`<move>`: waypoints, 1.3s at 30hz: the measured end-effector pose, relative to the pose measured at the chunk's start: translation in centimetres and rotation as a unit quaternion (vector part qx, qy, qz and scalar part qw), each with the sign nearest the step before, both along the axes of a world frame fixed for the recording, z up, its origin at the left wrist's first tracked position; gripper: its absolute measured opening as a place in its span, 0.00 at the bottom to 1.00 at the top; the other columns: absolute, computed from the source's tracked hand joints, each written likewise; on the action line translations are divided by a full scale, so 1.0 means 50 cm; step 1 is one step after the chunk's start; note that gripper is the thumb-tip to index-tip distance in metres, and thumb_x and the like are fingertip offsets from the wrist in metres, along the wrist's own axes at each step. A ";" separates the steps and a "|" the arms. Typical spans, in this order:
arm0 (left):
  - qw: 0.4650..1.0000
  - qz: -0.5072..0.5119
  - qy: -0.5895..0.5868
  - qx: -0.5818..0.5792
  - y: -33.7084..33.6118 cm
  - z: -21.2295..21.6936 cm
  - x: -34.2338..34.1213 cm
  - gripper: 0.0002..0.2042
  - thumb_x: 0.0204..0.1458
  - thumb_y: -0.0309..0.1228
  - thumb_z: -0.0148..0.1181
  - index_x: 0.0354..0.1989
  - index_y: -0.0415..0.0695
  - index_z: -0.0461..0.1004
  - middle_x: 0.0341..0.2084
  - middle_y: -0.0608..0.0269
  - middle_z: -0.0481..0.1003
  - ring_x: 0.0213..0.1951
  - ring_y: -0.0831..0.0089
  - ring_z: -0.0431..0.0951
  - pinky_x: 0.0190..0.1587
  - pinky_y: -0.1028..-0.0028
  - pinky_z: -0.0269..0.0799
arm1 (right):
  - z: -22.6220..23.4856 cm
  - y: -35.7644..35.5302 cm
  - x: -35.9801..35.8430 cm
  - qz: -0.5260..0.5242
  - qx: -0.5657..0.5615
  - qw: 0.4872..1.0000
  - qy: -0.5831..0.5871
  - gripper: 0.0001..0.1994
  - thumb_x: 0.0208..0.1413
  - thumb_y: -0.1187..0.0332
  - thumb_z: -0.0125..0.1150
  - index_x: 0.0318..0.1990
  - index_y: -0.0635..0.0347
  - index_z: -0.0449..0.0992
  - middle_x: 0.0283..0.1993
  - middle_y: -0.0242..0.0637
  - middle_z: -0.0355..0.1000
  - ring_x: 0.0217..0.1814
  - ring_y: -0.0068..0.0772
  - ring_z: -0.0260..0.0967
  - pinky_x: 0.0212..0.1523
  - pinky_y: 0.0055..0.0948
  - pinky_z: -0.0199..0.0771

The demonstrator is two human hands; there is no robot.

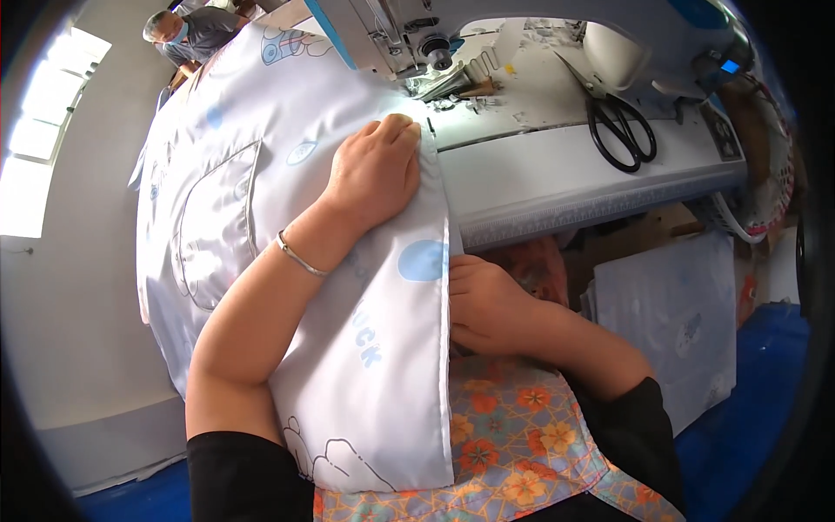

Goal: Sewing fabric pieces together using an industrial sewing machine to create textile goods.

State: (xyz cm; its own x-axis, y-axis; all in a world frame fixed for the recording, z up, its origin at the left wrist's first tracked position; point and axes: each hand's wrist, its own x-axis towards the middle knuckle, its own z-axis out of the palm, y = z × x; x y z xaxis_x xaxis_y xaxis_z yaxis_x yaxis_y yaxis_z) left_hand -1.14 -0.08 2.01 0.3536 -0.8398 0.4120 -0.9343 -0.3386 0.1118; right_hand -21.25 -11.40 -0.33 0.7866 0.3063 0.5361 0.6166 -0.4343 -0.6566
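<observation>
A large white cloth (348,365) with pale blue prints and a rounded, dark-edged pocket (217,226) lies across the machine table and hangs down over my lap. My left hand (376,167) rests on it just short of the sewing machine's (391,43) needle area, fingers bent and gathered on the cloth close to its right edge. Lower down, my right hand (491,304) grips that same straight edge, its fingertips partly hidden by the cloth. The needle and presser foot are hard to make out in the bright light.
Black-handled scissors (619,130) lie on the machine table (539,178), right of small metal tools (461,83) and thread scraps. Folded pale cloth (670,322) hangs below at right. A flowered apron (522,426) covers my lap. Another person (198,35) sits at far left.
</observation>
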 end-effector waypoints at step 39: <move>0.993 -0.001 0.066 -0.093 -0.002 -0.024 0.031 0.16 0.53 0.40 0.61 0.45 0.43 0.79 0.44 0.56 0.76 0.45 0.55 0.78 0.48 0.59 0.74 | 0.029 -0.064 0.246 -0.164 0.599 0.727 0.293 0.26 0.62 0.75 0.52 0.66 0.73 0.59 0.56 0.51 0.71 0.53 0.36 0.72 0.56 0.31 0.74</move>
